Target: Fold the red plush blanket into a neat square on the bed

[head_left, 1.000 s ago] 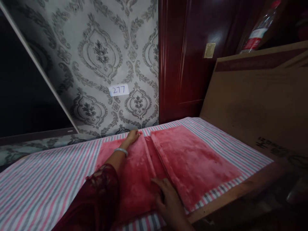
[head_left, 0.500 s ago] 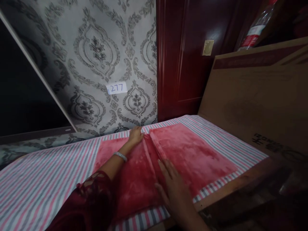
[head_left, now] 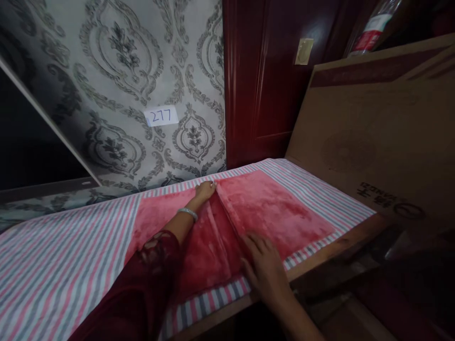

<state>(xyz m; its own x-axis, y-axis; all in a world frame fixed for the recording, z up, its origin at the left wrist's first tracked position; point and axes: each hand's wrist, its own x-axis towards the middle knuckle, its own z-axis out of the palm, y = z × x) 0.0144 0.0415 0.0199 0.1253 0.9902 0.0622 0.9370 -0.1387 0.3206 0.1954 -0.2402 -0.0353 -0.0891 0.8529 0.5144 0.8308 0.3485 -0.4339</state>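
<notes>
Left hand (head_left: 205,191) pins the red cloth's (head_left: 277,213) far fold at 12 o'clock, fingers flat; right hand (head_left: 265,263), open-palmed, presses the near edge. Keep both edges aligned.

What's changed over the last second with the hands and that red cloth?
The right hand slid from the near end of the fold, up along it, and now presses flat on the folded flap of the red cloth near the near edge. The left hand stayed at the far end of the fold. The cloth still lies on the striped sheet; the camera tilted down slightly.
</notes>
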